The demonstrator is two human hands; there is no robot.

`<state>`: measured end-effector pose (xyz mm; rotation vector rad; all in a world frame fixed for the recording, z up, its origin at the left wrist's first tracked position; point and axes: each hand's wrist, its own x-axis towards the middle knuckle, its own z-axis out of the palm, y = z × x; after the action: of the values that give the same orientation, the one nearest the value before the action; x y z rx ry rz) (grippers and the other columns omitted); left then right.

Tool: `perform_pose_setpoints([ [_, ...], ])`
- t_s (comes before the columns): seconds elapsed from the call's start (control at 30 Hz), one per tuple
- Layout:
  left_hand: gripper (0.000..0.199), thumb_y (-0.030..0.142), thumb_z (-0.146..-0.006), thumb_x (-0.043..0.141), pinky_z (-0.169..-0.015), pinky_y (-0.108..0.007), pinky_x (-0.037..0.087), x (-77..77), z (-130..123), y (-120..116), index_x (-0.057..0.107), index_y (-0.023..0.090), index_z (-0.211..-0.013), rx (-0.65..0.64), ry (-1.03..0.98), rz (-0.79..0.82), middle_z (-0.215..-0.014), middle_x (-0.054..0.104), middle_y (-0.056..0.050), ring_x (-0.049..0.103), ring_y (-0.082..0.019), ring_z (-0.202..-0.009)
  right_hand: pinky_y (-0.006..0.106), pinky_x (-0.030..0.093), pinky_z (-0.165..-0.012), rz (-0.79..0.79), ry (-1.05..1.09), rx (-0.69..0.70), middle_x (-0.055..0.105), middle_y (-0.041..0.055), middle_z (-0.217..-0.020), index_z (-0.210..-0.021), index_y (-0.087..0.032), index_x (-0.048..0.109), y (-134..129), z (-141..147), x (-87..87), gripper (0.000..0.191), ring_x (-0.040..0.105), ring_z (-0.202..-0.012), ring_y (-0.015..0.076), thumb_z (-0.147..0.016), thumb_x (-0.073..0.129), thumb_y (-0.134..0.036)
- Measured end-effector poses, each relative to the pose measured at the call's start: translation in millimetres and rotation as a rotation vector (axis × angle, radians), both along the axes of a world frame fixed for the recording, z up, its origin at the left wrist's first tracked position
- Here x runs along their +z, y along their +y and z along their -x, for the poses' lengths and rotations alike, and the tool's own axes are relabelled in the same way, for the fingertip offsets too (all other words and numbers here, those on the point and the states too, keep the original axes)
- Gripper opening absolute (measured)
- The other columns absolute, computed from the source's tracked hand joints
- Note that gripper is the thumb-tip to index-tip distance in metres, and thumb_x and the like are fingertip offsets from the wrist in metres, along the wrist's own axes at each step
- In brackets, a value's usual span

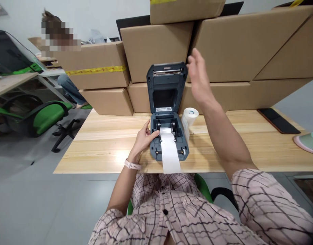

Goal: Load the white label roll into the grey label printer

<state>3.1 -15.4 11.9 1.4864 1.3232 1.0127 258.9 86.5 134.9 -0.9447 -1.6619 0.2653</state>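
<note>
A dark grey label printer (154,146) stands on the wooden table with its lid (166,85) raised. White label paper (169,153) lies through the printer's middle and hangs over its front toward the table edge. My left hand (143,137) rests at the printer's left side, fingers apart, its thumb reaching in to the paper's left edge. Beside the raised lid, on the right, my right hand (199,76) is up with its fingers extended, slightly blurred and holding nothing. A white paper roll (191,114) stands right of the printer, with a strip hanging along the printer's side.
Stacked cardboard boxes (156,47) line the table's back edge. A dark phone (278,120) and a green and pink object (308,142) lie at the right. Beyond the table at the left are a green chair (48,117) and another person, partly hidden by boxes.
</note>
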Motion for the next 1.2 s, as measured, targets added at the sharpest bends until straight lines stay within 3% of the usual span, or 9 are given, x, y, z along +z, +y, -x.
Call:
perform_pose_setpoints([
  [0.1, 0.087, 0.051, -0.086, 0.075, -0.067, -0.026, 0.044, 7.5, 12.1, -22.4, 0.041, 0.016, -0.159, 0.058, -0.028, 0.035, -0.081, 0.057, 0.002, 0.054, -0.013, -0.073, 0.051, 0.047, -0.113, 0.116, -0.005, 0.052, 0.064, 0.0052, -0.143, -0.144, -0.022, 0.055, 29.7, 2.6, 9.7, 0.078, 0.058, -0.138, 0.0247, -0.104, 0.011, -0.07],
  [0.23, 0.064, 0.052, -0.092, 0.067, -0.069, -0.026, 0.052, 24.8, 30.1, -50.6, 0.056, 0.022, -0.148, 0.215, -0.123, -0.123, -0.104, 0.068, -0.008, 0.063, -0.018, -0.093, 0.05, 0.047, -0.113, -0.073, -0.018, -0.002, 0.069, 0.0015, -0.13, -0.125, -0.025, 0.07, -45.4, 9.4, 0.9, 0.06, 0.062, -0.128, 0.023, -0.109, 0.024, -0.06],
  [0.43, 0.053, 0.052, -0.097, 0.062, -0.115, -0.041, 0.045, 32.3, 8.0, -63.5, 0.058, 0.029, -0.144, 0.199, -0.167, -0.402, -0.153, 0.054, -0.01, 0.049, -0.028, -0.144, 0.05, 0.052, -0.107, -0.109, -0.134, -0.062, 0.073, 0.0075, -0.125, -0.123, -0.025, 0.07, -180.2, 28.8, -66.9, 0.031, 0.065, -0.123, 0.0244, -0.108, 0.043, -0.026],
  [0.57, 0.077, 0.057, -0.089, 0.07, -0.129, -0.051, 0.024, 13.8, -16.1, -64.6, 0.043, 0.03, -0.156, 0.123, -0.206, -0.227, -0.169, 0.034, -0.01, 0.029, -0.033, -0.158, 0.05, 0.05, -0.109, -0.063, -0.224, -0.107, 0.075, 0.0091, -0.127, -0.124, -0.021, 0.07, -199.4, 36.3, -110.9, 0.031, 0.064, -0.128, 0.0257, -0.103, 0.048, -0.015],
  [0.67, 0.087, 0.054, -0.086, 0.075, -0.13, -0.051, 0.024, 0.1, -24.1, -67.3, 0.035, 0.029, -0.16, 0.097, -0.276, -0.114, -0.171, 0.03, -0.012, 0.027, -0.034, -0.159, 0.051, 0.049, -0.11, -0.081, -0.206, -0.14, 0.075, 0.0091, -0.128, -0.124, -0.021, 0.071, -197.2, 40.3, -124.0, 0.033, 0.064, -0.129, 0.026, -0.102, 0.047, -0.014],
  [0.83, 0.09, 0.052, -0.089, 0.071, -0.126, -0.048, 0.033, -6.4, -29.3, -66.7, 0.026, 0.029, -0.163, 0.082, -0.367, -0.106, -0.167, 0.037, -0.014, 0.039, -0.033, -0.153, 0.051, 0.053, -0.103, -0.162, -0.135, -0.184, 0.077, 0.0079, -0.119, -0.117, -0.024, 0.073, -188.7, 47.8, -132.6, 0.035, 0.068, -0.121, 0.0272, -0.1, 0.044, -0.015],
  [1.0, 0.074, 0.05, -0.09, 0.072, -0.118, -0.044, 0.042, -6.9, -31.4, -86.5, 0.041, 0.027, -0.154, 0.195, -0.333, -0.16, -0.16, 0.045, -0.014, 0.048, -0.029, -0.145, 0.052, 0.05, -0.104, -0.177, -0.114, -0.194, 0.076, 0.0075, -0.118, -0.118, -0.026, 0.071, -185.9, 49.1, -138.4, 0.035, 0.067, -0.12, 0.0279, -0.099, 0.043, -0.016],
  [1.1, 0.036, 0.051, -0.093, 0.067, -0.086, -0.035, 0.055, -13.8, -29.0, -120.9, 0.067, 0.023, -0.115, 0.479, -0.251, -0.279, -0.117, 0.07, -0.01, 0.066, -0.022, -0.101, 0.054, 0.047, -0.108, -0.124, -0.126, -0.144, 0.074, 0.0075, -0.123, -0.124, -0.027, 0.069, -188.8, 46.0, -136.5, 0.038, 0.064, -0.123, 0.029, -0.102, 0.038, -0.022],
  [1.2, 0.045, 0.057, -0.093, 0.063, -0.06, -0.028, 0.046, -18.9, -26.7, -146.8, 0.064, 0.019, -0.069, 0.262, -0.26, -0.029, -0.066, 0.063, -0.002, 0.055, -0.014, -0.061, 0.055, 0.043, -0.109, -0.089, -0.118, -0.098, 0.072, 0.0082, -0.126, -0.129, -0.028, 0.067, -191.1, 43.8, -133.4, 0.044, 0.061, -0.126, 0.0305, -0.105, 0.031, -0.032],
])
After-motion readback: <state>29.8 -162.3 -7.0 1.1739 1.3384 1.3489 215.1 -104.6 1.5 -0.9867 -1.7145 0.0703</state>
